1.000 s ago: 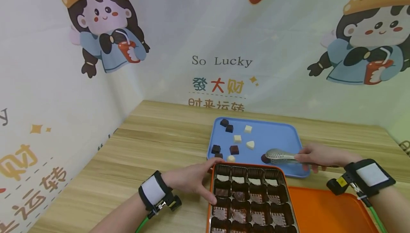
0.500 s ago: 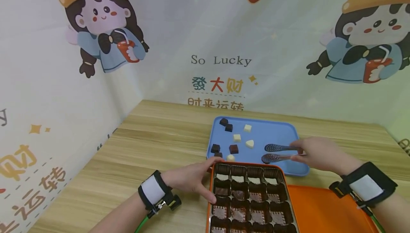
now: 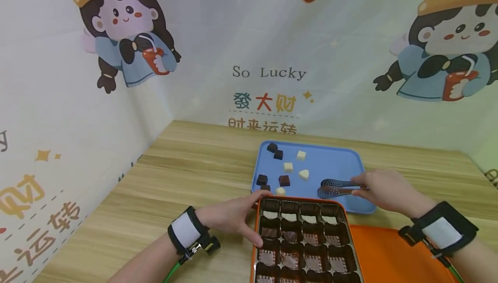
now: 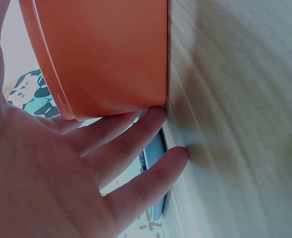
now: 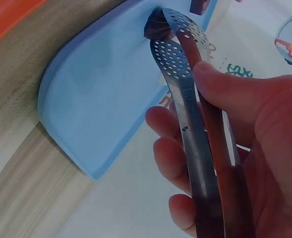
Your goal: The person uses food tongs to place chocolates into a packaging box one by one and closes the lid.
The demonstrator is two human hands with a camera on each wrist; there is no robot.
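Note:
My right hand point(image 3: 387, 190) holds metal tongs point(image 5: 204, 168) with perforated ends, low over the right part of a blue tray point(image 3: 338, 162). In the right wrist view, a dark brown chocolate point(image 5: 157, 26) sits at the tongs' ends, partly hidden by the front blade. My left hand point(image 3: 233, 218) rests at the far left corner of an orange box point(image 4: 106, 54), thumb at its left rim and straight fingers along its side. Inside the box is a brown divided insert point(image 3: 301, 242); white chocolates point(image 3: 309, 220) fill its back row and two dark ones point(image 3: 269, 233) lie in the second.
Several dark chocolates point(image 3: 284, 181) and white chocolates point(image 3: 288, 167) lie spread over the tray's left half. An orange lid-like tray point(image 3: 397, 252) lies to the right of the box. A printed cloth point(image 3: 202, 79) hangs behind the wooden table point(image 3: 186, 166).
My right hand has turned the tongs so both blades show side by side. They spread around the chocolate, then drew a little closer together. The left hand and box have stayed still.

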